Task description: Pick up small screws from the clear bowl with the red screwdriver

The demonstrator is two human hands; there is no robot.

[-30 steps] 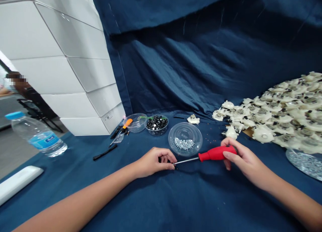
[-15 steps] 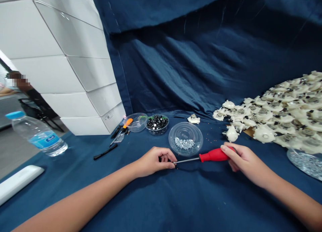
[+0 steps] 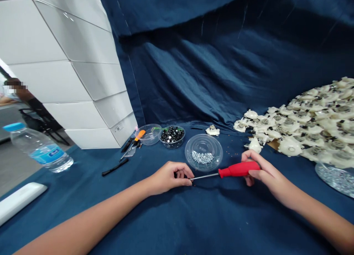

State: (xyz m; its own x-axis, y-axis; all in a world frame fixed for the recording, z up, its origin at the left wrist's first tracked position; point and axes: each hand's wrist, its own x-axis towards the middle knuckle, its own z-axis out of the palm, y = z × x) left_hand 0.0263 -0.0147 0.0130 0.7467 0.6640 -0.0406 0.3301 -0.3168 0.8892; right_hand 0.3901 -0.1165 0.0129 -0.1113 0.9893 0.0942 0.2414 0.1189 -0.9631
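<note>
My right hand is closed around the red handle of a screwdriver, its metal shaft pointing left. The shaft's tip meets the fingertips of my left hand, whose thumb and fingers are pinched together. Whatever small piece sits in that pinch is mostly hidden by the fingers. Just beyond the shaft stands a clear round plastic dish holding small silver screws. Behind my left hand is a clear tub of small black parts.
White boxes are stacked at the left, near a water bottle. An orange-handled screwdriver and a black stick-like piece lie on the blue cloth. Many cream plastic housings are heaped at the right, beside another screw container.
The fingers of my right hand have shifted and regripped around the screwdriver's handle. My left hand and the screwdriver's tip stay in about the same place.
</note>
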